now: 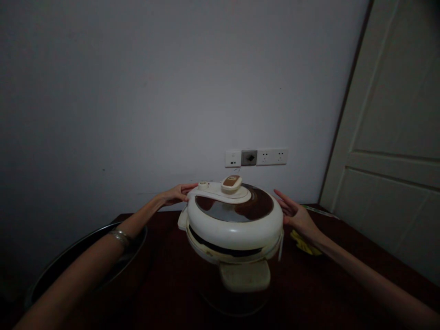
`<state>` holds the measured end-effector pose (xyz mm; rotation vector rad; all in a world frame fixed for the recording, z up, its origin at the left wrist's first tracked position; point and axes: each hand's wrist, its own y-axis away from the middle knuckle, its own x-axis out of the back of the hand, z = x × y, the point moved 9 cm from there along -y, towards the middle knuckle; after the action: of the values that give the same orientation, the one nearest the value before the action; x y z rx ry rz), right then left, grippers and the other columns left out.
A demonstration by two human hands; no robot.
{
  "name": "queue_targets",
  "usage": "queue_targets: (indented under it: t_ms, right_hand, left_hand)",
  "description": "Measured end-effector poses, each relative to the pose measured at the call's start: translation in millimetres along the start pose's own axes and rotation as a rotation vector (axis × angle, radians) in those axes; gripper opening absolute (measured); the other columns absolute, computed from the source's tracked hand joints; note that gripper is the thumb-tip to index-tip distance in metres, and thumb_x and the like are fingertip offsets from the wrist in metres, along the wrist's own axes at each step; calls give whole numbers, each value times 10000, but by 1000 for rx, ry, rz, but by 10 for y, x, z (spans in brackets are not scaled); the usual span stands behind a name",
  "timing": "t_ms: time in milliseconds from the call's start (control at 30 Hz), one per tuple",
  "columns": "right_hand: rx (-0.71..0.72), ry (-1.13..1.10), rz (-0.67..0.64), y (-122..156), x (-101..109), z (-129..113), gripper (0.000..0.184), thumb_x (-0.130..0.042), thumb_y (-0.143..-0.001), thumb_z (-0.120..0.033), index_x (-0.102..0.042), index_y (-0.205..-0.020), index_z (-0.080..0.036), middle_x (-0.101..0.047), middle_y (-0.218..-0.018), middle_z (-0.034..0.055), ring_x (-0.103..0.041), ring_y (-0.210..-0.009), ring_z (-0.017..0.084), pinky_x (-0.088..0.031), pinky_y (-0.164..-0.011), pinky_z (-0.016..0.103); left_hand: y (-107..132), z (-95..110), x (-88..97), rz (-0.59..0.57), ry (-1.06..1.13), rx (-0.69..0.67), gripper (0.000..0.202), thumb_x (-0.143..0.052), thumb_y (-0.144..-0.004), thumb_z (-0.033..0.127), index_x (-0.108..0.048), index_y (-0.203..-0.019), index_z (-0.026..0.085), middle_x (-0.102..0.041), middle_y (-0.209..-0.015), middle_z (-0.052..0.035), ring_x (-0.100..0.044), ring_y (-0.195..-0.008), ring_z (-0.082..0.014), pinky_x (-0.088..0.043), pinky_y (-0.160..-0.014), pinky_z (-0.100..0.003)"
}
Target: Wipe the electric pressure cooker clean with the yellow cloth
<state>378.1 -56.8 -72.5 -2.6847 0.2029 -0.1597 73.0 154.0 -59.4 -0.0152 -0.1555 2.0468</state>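
A white electric pressure cooker [237, 231] stands in front of me, its domed lid carrying a dark brown glossy panel. On top sit a beige-and-brown knob [231, 183] and a small round valve [203, 185]. A dark gap shows between the lid and the rim below. My left hand [177, 194] grips the cooker's far left side, thumb toward me, fingers partly hidden behind it. At the right side, my right hand [296, 216] holds the edge with its index finger raised. A stubby beige handle [245, 276] juts toward me; the lower body is lost in shadow.
A large metal basin [85, 240] lies under my left forearm. Yellow cloth or a glove [304, 243] rests beneath my right wrist on the dark red table [165, 256]. Wall sockets [271, 156] are behind the cooker, and a pale door [395, 174] rises at right.
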Motion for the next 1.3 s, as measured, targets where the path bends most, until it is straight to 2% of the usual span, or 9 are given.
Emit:
queue_targets:
  t_ms: [200, 500, 700, 900, 1100, 1300]
  right_hand:
    - [8, 10, 28, 20, 2, -12, 1198, -769, -443, -719, -319, -1460, -273, -482, -1383, 151, -491, -1238, 338, -387, -1051, 473]
    - [12, -98, -3, 60, -56, 25, 1186, -841, -445, -605, -320, -1457, -271, -406, -1437, 140, -420, -1297, 317, -344, -1084, 476]
    - [7, -127, -13, 84, -70, 37, 1169, -866, -454, -546, -327, -1454, -267, -406, -1436, 140, -401, -1310, 310, -325, -1098, 467]
    - [13, -194, -17, 95, -63, 87, 1164, -886, -462, -490, -328, -1452, -238, -367, -1459, 147, -362, -1333, 313, -284, -1116, 469]
    - [6, -167, -30, 108, -48, 77, 1142, -888, -477, -469, -332, -1450, -249, -343, -1472, 138, -333, -1350, 314, -245, -1128, 487]
    - [-9, -163, -30, 105, -39, 87, 1123, -892, -488, -440, -337, -1445, -247, -339, -1478, 129, -326, -1356, 307, -233, -1134, 484]
  left_hand:
    - [-8, -13, 45, 30, 14, 14, 788, -779, -541, 42, -557, -1281, 195, -527, -1371, -125, -516, -1227, -244, -423, -960, -313]
    - [-11, -11, -6, -14, 40, 15, 793, -792, -530, 38, -566, -1274, 195, -550, -1347, -125, -549, -1191, -231, -433, -944, -300]
    - [-6, -21, -25, -30, 59, 25, 798, -774, -531, -12, -570, -1272, 201, -563, -1334, -123, -567, -1163, -217, -441, -923, -278]
    - [-1, 1, -90, -63, 48, 8, 828, -773, -534, -12, -538, -1302, 188, -591, -1299, -129, -538, -1204, -231, -419, -963, -301]
    - [11, 25, -112, -49, 19, 15, 826, -774, -541, 6, -531, -1307, 196, -529, -1367, -129, -480, -1265, -237, -401, -995, -315]
    - [22, -46, -77, -6, -4, 58, 869, -785, -515, 14, -519, -1317, 212, -444, -1439, -120, -453, -1290, -244, -382, -1020, -331]
